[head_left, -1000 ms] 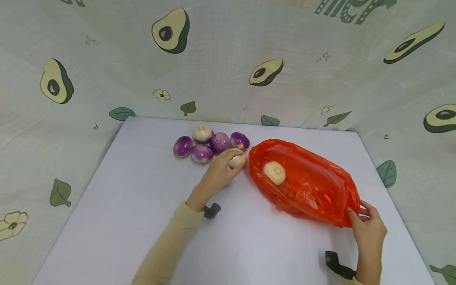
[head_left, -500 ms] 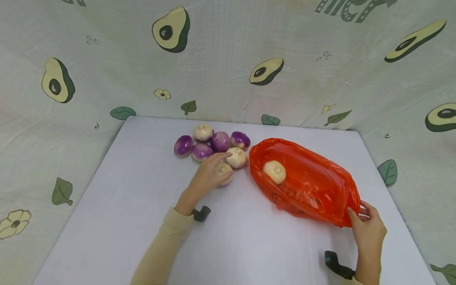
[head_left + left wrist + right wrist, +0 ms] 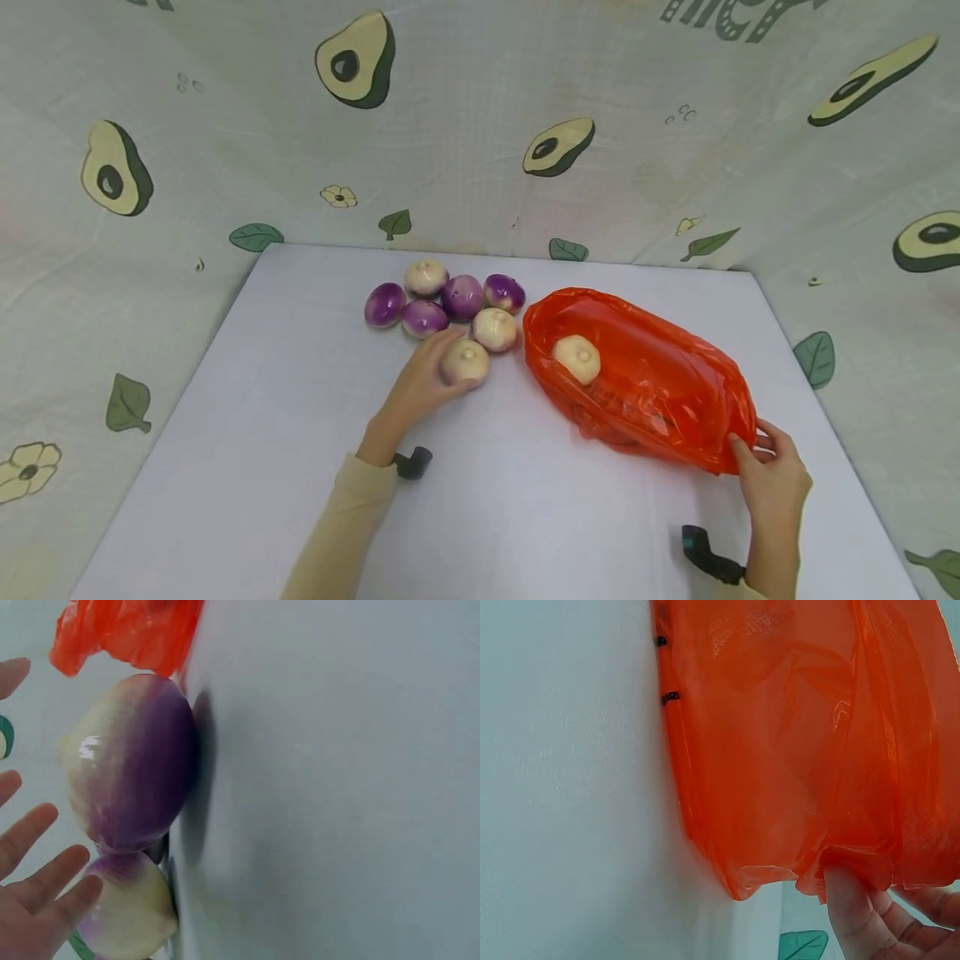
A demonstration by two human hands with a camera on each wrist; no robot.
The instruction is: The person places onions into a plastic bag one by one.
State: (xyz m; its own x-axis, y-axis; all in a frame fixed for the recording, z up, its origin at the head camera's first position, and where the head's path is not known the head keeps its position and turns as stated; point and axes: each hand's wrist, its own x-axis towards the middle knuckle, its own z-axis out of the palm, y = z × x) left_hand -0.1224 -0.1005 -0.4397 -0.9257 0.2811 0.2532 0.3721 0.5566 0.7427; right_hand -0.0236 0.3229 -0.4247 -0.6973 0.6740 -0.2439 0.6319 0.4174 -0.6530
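My left hand (image 3: 422, 379) curves around a purple-and-white turnip (image 3: 465, 362) in the head view. In the left wrist view that turnip (image 3: 131, 761) stands apart from the spread fingers (image 3: 52, 877). Just behind it sits another pale-topped turnip (image 3: 495, 330), with several more, mostly purple ones such as this turnip (image 3: 462, 297), clustered farther back. At the right, my right hand (image 3: 776, 483) pinches the rim of a red plastic bag (image 3: 675, 400) between thumb and fingers. One pale turnip (image 3: 577, 359) shows at the bag's left opening.
All of this is on a white table (image 3: 300, 467). A cloth backdrop (image 3: 457, 125) printed with avocados and leaves rises behind and at both sides. Black camera mounts are on both wrists.
My left hand has drawn back and left from the pale turnip beside the bag, bringing the nearer turnip into view. The right hand keeps its hold on the bag.
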